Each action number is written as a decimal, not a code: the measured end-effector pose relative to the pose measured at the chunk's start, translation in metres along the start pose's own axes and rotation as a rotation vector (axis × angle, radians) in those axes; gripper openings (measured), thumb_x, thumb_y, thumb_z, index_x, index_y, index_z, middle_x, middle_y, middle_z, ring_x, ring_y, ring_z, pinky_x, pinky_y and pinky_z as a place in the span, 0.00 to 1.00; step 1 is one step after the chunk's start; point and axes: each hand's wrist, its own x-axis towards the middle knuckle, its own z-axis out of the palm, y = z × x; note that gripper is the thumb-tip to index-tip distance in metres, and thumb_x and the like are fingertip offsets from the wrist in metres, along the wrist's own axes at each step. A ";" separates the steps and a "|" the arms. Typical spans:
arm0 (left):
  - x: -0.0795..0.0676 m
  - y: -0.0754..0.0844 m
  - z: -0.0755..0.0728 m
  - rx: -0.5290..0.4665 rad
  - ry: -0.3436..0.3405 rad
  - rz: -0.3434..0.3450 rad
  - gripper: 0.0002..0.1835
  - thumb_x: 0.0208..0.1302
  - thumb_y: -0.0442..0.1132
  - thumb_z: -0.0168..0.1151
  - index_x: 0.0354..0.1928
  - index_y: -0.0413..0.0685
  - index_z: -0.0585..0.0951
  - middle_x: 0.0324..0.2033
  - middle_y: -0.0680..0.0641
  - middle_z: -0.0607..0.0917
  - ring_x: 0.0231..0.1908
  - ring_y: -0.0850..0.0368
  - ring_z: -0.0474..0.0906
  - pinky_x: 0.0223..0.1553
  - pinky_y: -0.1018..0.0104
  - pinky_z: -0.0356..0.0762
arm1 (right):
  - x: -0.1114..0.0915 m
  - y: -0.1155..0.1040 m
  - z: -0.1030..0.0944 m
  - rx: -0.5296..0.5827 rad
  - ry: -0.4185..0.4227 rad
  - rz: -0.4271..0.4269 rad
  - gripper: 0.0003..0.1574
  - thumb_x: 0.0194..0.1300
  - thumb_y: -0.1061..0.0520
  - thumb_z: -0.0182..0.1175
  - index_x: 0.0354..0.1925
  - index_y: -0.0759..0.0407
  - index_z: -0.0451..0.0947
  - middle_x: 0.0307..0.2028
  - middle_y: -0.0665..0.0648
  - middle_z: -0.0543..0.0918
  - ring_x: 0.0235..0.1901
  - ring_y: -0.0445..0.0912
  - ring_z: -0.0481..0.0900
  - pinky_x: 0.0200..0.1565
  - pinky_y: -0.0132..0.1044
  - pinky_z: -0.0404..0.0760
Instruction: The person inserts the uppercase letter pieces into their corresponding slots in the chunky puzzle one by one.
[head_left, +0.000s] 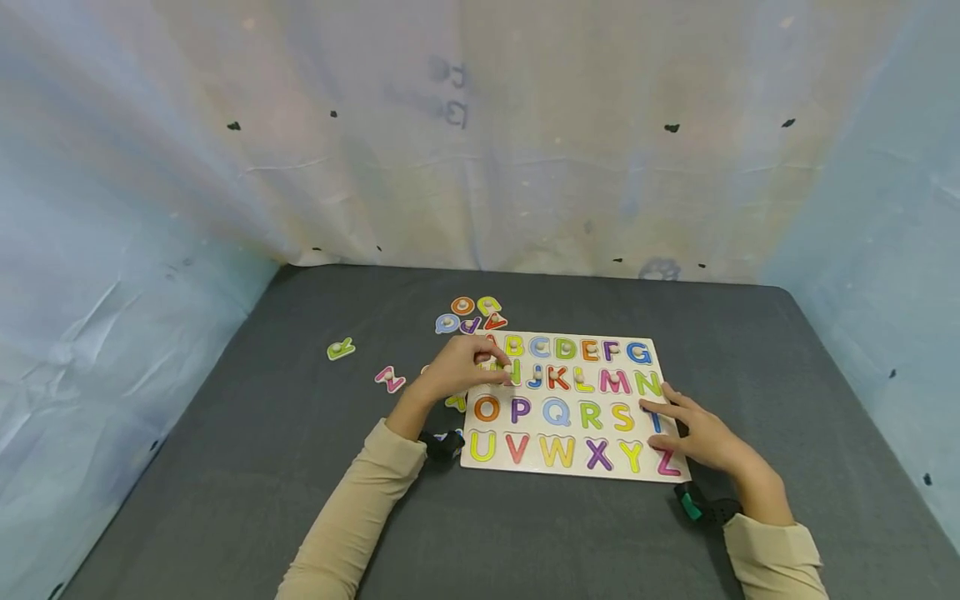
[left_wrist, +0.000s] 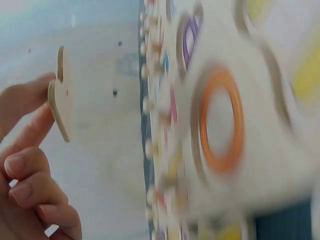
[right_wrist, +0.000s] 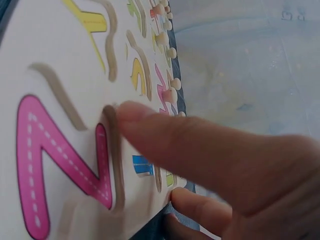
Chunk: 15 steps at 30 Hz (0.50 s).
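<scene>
A wooden alphabet puzzle board [head_left: 536,425] lies on the dark table, its top two rows mostly filled with knobbed letters. Over its left part my left hand [head_left: 459,367] pinches a wooden letter piece [left_wrist: 59,107] between thumb and fingers. The left wrist view shows this piece edge-on, raised off the board, with its printed face hidden. My right hand [head_left: 701,433] rests at the board's right edge, fingers and thumb extended over the T and the pink Z recess [right_wrist: 32,165]. In the right wrist view the thumb [right_wrist: 165,132] touches the board beside that Z.
Beyond the board's far left corner lie an orange O [head_left: 462,306], a yellow-green U [head_left: 489,306], a blue Q [head_left: 447,323] and a red V [head_left: 495,322]. Farther left are a green R [head_left: 341,348] and a pink Z piece [head_left: 390,380]. Pale sheeting [head_left: 525,167] surrounds the table.
</scene>
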 end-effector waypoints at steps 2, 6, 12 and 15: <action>0.006 0.005 0.009 -0.007 0.011 0.009 0.07 0.55 0.42 0.71 0.35 0.48 0.87 0.17 0.54 0.62 0.22 0.62 0.57 0.29 0.73 0.56 | 0.000 0.000 0.000 0.007 0.003 -0.010 0.43 0.55 0.48 0.68 0.64 0.64 0.69 0.69 0.79 0.54 0.66 0.78 0.54 0.57 0.73 0.62; 0.018 0.014 0.027 -0.050 0.029 -0.004 0.07 0.55 0.42 0.71 0.35 0.48 0.87 0.18 0.54 0.63 0.21 0.62 0.56 0.29 0.73 0.56 | 0.000 0.000 0.000 0.017 -0.001 -0.006 0.42 0.56 0.48 0.67 0.65 0.64 0.69 0.69 0.79 0.54 0.66 0.78 0.53 0.57 0.74 0.61; 0.033 0.031 0.051 -0.075 0.016 -0.050 0.09 0.57 0.43 0.70 0.38 0.48 0.87 0.20 0.54 0.64 0.23 0.62 0.57 0.29 0.73 0.55 | 0.001 0.000 -0.001 0.040 -0.028 0.021 0.43 0.57 0.46 0.67 0.66 0.63 0.67 0.71 0.78 0.51 0.68 0.78 0.50 0.59 0.75 0.56; 0.039 0.037 0.061 -0.095 0.003 -0.062 0.09 0.57 0.43 0.70 0.38 0.48 0.88 0.19 0.55 0.64 0.22 0.62 0.57 0.28 0.73 0.54 | 0.001 0.000 -0.001 0.046 -0.033 0.023 0.43 0.58 0.46 0.67 0.66 0.63 0.67 0.71 0.78 0.51 0.68 0.77 0.49 0.59 0.75 0.56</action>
